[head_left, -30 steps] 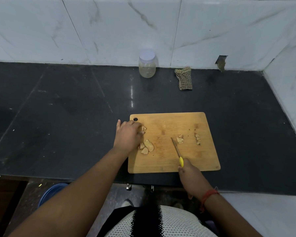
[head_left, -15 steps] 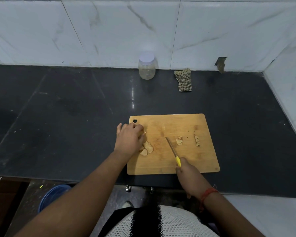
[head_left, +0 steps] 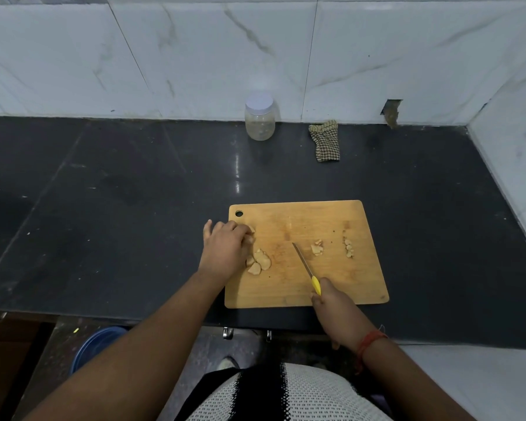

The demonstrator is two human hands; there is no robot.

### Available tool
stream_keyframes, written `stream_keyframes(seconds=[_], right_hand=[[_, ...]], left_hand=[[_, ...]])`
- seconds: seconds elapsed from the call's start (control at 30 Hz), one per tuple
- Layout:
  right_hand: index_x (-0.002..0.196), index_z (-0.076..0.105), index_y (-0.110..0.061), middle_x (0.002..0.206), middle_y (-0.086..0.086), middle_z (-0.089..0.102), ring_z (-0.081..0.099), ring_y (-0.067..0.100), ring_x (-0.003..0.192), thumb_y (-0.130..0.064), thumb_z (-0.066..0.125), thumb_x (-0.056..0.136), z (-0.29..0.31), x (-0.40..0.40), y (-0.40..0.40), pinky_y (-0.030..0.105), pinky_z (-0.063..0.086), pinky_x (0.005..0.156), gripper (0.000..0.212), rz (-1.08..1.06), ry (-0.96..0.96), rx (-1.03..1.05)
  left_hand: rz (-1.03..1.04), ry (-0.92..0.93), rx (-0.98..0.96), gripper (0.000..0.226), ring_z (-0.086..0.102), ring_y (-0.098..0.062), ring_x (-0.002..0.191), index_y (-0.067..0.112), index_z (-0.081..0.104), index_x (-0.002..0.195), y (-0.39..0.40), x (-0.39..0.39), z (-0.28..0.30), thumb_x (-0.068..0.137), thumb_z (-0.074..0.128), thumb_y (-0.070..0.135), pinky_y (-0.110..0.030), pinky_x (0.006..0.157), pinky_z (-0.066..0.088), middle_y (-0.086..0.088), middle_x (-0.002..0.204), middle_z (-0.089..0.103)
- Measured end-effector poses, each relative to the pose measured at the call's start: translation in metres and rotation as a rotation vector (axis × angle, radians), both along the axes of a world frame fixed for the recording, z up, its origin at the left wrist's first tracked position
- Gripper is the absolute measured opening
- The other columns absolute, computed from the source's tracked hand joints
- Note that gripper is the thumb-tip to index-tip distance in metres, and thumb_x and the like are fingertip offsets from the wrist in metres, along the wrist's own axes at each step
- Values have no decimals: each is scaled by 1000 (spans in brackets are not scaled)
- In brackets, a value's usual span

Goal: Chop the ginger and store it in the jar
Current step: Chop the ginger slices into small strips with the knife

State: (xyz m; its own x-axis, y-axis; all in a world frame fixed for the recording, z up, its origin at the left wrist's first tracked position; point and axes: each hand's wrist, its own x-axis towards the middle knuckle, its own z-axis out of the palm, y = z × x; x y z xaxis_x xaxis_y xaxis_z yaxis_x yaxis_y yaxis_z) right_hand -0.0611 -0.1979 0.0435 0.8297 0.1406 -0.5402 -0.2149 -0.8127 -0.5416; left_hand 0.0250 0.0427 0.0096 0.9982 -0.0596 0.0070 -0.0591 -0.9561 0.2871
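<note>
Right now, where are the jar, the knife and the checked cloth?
jar (head_left: 260,124): head view, on its clear body.
knife (head_left: 302,261): head view, mid-blade.
checked cloth (head_left: 327,144): head view, middle of the fabric.

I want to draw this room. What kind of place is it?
Most likely a home kitchen: a dark stone counter against marble wall tiles, a wooden chopping board with ginger pieces, and a lidded jar.

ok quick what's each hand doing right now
Left hand: fingers curled on a ginger piece on the cutting board.
Right hand: grips the knife by its yellow handle.
</note>
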Motion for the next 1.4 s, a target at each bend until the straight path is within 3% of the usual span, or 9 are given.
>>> stream_keyframes(seconds=[0.23,0.43,0.67,1.0,1.17,1.3,1.4], right_hand=[[120,40,-14,79,3,56,54,14,60,-26,36,103,1,0,-1,28,46,47,21,6,6,-8],[122,40,-14,80,4,56,56,16,61,-26,36,103,3,1,4,29,47,47,23,24,18,-3],[122,40,-15,78,0,53,53,13,62,-27,36,103,3,2,7,25,43,47,24,31,20,9],[119,42,-16,80,2,55,58,17,66,-28,38,102,3,3,5,32,48,52,21,23,23,12],[116,42,-17,80,3,57,60,19,67,-30,38,102,4,5,4,34,51,52,18,25,30,14],[114,43,-17,81,4,57,60,19,70,-28,38,102,5,6,6,34,51,57,17,39,11,16],[112,43,-17,80,3,56,59,18,69,-29,38,102,4,7,7,34,51,58,16,45,9,20]], left_hand=[[159,-106,-294,22,55,-20,101,17,67,113,19,-14,-6,94,56,13,-45,108,35,3,104,63],[40,3,-189,32,49,-16,107,22,68,118,29,-21,-14,90,60,36,-42,113,27,10,104,52],[43,19,-158,12,49,-15,107,27,63,99,25,-16,-4,89,65,32,-42,111,24,12,103,56],[-66,93,-121,25,47,-14,109,25,61,117,27,-14,-1,93,61,29,-43,113,23,12,106,51],[-30,117,-116,17,43,-12,107,28,61,106,31,-15,-1,94,61,39,-40,110,23,10,105,47],[-49,136,-64,28,42,-13,111,26,57,116,30,-14,4,95,58,43,-42,110,23,10,110,45],[-45,149,-18,27,42,-14,111,27,56,113,27,-13,7,94,56,46,-43,109,25,10,109,45]])
